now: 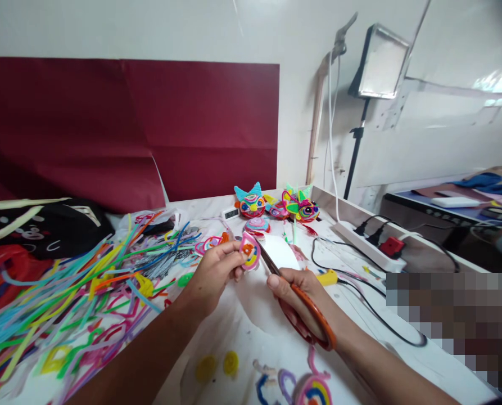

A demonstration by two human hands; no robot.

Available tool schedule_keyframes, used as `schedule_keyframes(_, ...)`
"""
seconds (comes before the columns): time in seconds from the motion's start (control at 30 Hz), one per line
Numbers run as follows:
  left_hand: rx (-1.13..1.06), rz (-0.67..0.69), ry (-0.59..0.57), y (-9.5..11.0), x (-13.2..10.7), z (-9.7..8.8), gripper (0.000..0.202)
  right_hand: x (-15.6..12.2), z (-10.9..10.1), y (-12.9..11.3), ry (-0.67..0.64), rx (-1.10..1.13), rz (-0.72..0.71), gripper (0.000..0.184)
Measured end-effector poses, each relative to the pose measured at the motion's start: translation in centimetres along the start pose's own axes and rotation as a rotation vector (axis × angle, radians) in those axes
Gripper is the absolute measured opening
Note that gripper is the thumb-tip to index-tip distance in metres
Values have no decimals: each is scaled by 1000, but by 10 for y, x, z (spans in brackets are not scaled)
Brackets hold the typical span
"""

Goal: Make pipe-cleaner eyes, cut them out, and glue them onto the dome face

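Observation:
Between the thumb and fingers of my left hand [217, 271] is a pink teardrop-shaped pipe-cleaner piece [254, 260] with rainbow bands and an orange middle. My right hand [303, 286] is closed round scissors with orange handles [327, 333]. Their blades point up and left, close beside the piece's right edge; whether they touch it I cannot tell. Below my hands, near the bottom edge, lies a similar pink rainbow piece [320, 387]. Next to it are purple and blue pipe-cleaner curls [286, 382], and two yellow coils [231, 363] sit further left.
Many loose pipe cleaners [73, 315] spread over the left side. At the back stand colourful pipe-cleaner figures [251, 203] and a small digital timer [230, 214]. On the right are a yellow-handled tool [327, 277], a black cable and a power strip [371, 247]. A black bag [44, 225] lies far left.

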State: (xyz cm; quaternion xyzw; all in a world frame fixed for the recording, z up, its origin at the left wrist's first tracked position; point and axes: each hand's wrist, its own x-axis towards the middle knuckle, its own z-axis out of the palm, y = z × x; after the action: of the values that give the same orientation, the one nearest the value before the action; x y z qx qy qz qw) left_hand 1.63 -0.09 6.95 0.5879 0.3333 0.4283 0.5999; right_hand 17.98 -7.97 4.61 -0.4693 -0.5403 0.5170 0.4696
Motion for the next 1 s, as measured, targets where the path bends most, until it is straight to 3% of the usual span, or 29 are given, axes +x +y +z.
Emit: schedule_keyframes(1.0, 163, 16, 1, -4, 3, -11, 12, 2, -2, 4, -32, -38, 15, 51)
